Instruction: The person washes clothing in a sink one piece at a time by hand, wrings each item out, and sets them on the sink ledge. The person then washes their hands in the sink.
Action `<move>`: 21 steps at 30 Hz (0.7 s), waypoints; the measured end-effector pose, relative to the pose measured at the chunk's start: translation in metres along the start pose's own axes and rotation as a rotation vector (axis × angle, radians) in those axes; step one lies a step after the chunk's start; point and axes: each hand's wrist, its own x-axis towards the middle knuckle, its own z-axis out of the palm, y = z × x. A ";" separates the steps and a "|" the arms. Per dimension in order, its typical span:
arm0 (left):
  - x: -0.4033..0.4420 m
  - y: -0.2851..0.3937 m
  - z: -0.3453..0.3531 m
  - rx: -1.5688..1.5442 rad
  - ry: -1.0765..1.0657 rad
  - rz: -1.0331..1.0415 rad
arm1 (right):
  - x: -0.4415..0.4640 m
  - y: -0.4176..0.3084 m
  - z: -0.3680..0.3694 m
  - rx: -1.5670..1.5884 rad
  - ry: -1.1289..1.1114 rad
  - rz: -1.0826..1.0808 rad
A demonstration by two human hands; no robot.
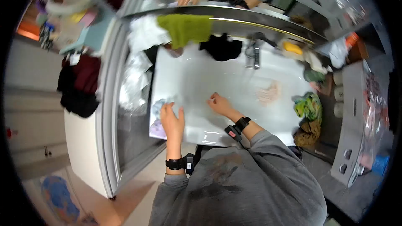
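Observation:
My left hand [172,120] is over the left edge of the white sink [201,129]. Its thumb stands apart from the fingers, and it holds nothing I can see. Close beside it, a purple cloth [158,129] and a light blue cloth [158,107] lie on the sink's left rim. Over the basin is my right hand [220,104], with curled fingers and nothing visible in them. A pale pink cloth [269,93] lies to its right in the basin. Both wrists wear black straps with small devices.
Behind the basin are a faucet [253,52], a black cloth [222,47], a green towel [186,29] and a white towel [146,33]. A yellow bar [292,48] sits back right. Green patterned cloth [309,108] and brown cloth [307,132] rest on the right rim. A glass panel frame [109,100] borders the left.

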 end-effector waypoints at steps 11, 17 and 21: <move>-0.051 0.117 0.191 -0.812 -1.226 -0.517 | -0.018 0.231 -0.092 -0.403 0.709 0.247; -0.076 0.149 0.227 -1.332 -1.421 -0.904 | -0.018 0.181 -0.039 0.365 0.399 0.159; -0.062 0.128 0.253 -1.715 -1.159 -0.823 | -0.044 0.123 -0.040 0.210 0.369 0.024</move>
